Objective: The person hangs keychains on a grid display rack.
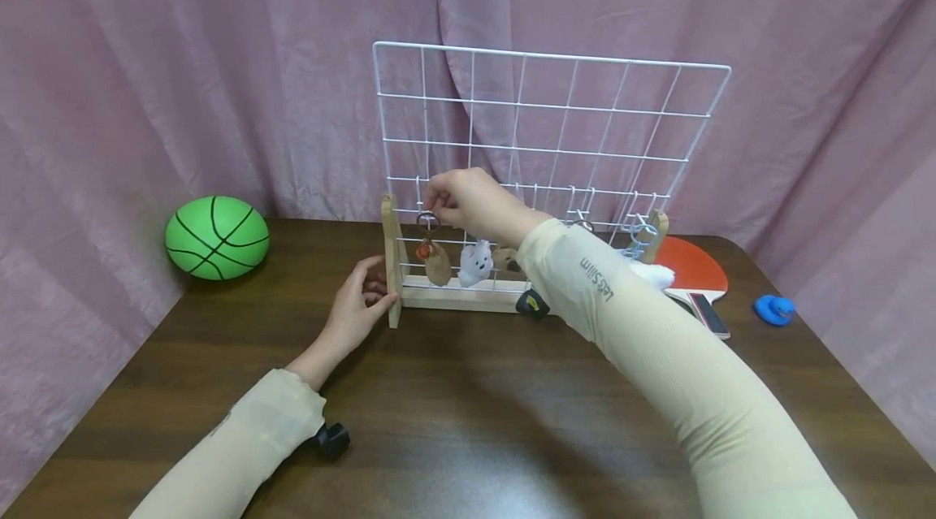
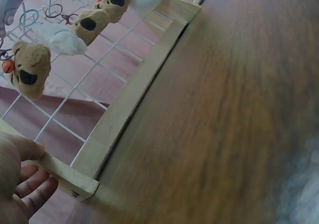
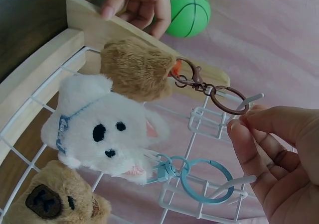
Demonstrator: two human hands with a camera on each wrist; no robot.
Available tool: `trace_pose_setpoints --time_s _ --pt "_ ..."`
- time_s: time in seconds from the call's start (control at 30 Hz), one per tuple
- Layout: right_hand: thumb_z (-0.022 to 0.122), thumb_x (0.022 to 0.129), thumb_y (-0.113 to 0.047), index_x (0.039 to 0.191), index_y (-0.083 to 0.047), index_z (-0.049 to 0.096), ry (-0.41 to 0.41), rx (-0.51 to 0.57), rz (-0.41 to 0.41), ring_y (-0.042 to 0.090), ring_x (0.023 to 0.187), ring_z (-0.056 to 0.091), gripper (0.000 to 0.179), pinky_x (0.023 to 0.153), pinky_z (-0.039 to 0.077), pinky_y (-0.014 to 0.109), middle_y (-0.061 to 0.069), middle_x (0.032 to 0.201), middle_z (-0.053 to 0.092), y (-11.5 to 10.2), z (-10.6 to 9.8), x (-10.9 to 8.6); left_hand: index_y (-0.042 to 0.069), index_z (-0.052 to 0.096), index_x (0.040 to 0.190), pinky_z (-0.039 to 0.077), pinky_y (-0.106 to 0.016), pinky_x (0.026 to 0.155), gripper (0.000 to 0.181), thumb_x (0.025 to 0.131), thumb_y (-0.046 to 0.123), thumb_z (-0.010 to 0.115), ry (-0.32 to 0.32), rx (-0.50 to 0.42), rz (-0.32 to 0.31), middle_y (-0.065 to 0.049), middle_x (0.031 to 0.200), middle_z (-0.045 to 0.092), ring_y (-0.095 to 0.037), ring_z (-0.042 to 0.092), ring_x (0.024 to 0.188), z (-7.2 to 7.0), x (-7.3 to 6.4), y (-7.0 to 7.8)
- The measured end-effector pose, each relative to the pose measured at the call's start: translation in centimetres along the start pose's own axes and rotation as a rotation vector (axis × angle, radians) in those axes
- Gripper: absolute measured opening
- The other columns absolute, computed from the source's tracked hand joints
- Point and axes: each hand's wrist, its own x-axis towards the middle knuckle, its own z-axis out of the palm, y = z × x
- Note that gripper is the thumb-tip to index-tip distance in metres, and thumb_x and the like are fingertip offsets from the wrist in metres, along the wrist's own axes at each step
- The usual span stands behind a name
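A white wire grid rack [image 1: 541, 149] stands in a wooden base, with plush keychains on its hooks. My right hand [image 1: 478, 202] is at the leftmost hook, thumb and forefinger pinching the edge of a bronze key ring [image 3: 229, 100]. That ring is round the hook's prong, and from it hangs a brown plush keychain [image 3: 134, 67] with an orange bell. Beside it hangs a white plush keychain [image 3: 104, 124] on a light blue ring. My left hand [image 1: 354, 312] holds the rack's left wooden upright [image 1: 392, 259], thumb against its edge. My right forearm hides part of the row.
A green ball [image 1: 217, 238] sits at the table's left. On the right lie a red paddle [image 1: 695, 265], a phone-like slab [image 1: 709, 316] and a blue duck [image 1: 773, 309]. Pink curtains [image 1: 292, 56] hang behind the table [image 1: 439, 421].
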Motion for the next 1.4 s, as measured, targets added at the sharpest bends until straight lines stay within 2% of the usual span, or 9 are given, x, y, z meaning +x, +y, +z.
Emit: trace_pose_setpoints --time_s 0.33,0.47,0.67,0.73,0.8,0.93,1.07,1.23,1.4 --pt "0.061 0.09 -0.003 0.102 -0.003 0.066 0.007 0.032 0.022 0.017 0.092 0.064 0.013 0.086 0.054 0.022 0.007 0.098 0.069 -0.2 0.2 0.0 -0.002 0.039 0.138 0.054 -0.015 0.076 0.06 0.085 -0.001 0.068 -0.001 0.021 0.006 -0.022 0.111 0.058 -0.029 0.061 0.093 -0.6 0.0 -0.4" --pt "0.063 0.09 -0.005 0.102 -0.004 0.066 0.019 0.037 0.01 0.016 0.091 0.063 0.013 0.085 0.053 0.021 0.006 0.097 0.069 -0.4 0.2 0.0 0.0 0.041 0.138 0.053 -0.014 0.076 0.059 0.086 0.002 0.069 0.024 0.023 0.0 -0.021 0.11 0.06 -0.028 0.061 0.092 -1.0 -0.1 -0.4" --pt "0.062 0.092 -0.009 0.103 -0.006 0.066 0.053 0.029 -0.001 0.015 0.092 0.062 0.012 0.086 0.053 0.022 0.003 0.097 0.068 -0.4 0.2 -0.4 0.001 0.044 0.136 0.05 -0.009 0.074 0.056 0.087 0.006 0.07 0.078 -0.001 -0.003 -0.022 0.11 0.061 -0.014 0.059 0.088 -1.6 0.0 -0.4" --pt "0.062 0.092 -0.011 0.104 -0.007 0.066 0.071 0.026 -0.007 0.015 0.093 0.062 0.013 0.088 0.053 0.024 0.003 0.099 0.068 -0.4 0.2 -0.8 -0.001 0.044 0.136 0.05 -0.009 0.073 0.056 0.086 0.004 0.07 0.095 -0.011 0.004 -0.024 0.11 0.061 -0.015 0.06 0.088 -1.7 -0.2 0.2" --pt "0.061 0.093 -0.012 0.106 -0.006 0.066 0.092 0.027 -0.016 0.015 0.095 0.062 0.015 0.09 0.053 0.026 0.003 0.101 0.068 -0.3 0.1 -1.2 -0.004 0.045 0.135 0.054 -0.017 0.075 0.056 0.085 0.0 0.07 0.124 -0.004 0.023 -0.026 0.109 0.06 -0.022 0.061 0.089 -1.8 -0.3 1.2" --pt "0.061 0.094 -0.014 0.109 -0.006 0.066 0.143 0.039 -0.044 0.015 0.099 0.062 0.018 0.093 0.052 0.027 0.004 0.106 0.067 0.1 0.1 -2.2 -0.005 0.048 0.132 0.055 -0.021 0.076 0.055 0.082 -0.003 0.071 0.194 0.046 0.104 -0.024 0.107 0.061 -0.031 0.06 0.091 -2.1 -0.2 1.9" --pt "0.061 0.094 -0.018 0.112 -0.008 0.065 0.181 0.042 -0.067 0.017 0.103 0.061 0.021 0.094 0.052 0.031 0.004 0.11 0.067 0.2 0.0 -3.4 0.0 0.05 0.131 0.05 -0.014 0.075 0.054 0.081 0.001 0.073 0.23 0.119 0.184 -0.02 0.107 0.06 -0.027 0.06 0.091 -2.3 0.3 1.4" --pt "0.061 0.095 -0.023 0.117 -0.009 0.064 0.215 0.023 -0.097 0.019 0.107 0.06 0.026 0.096 0.051 0.034 0.004 0.115 0.066 0.3 -0.1 -5.1 0.001 0.051 0.13 0.053 -0.034 0.079 0.054 0.081 0.002 0.074 0.242 0.227 0.253 -0.019 0.109 0.058 -0.029 0.059 0.094 -2.4 0.0 2.3" --pt "0.063 0.093 -0.024 0.12 -0.01 0.063 0.235 0.027 -0.13 0.017 0.108 0.059 0.029 0.094 0.052 0.035 0.003 0.119 0.065 0.7 0.2 -6.9 0.001 0.053 0.128 0.05 -0.045 0.084 0.056 0.077 0.002 0.077 0.253 0.375 0.431 -0.021 0.109 0.057 -0.033 0.056 0.098 -2.6 -0.5 3.4"
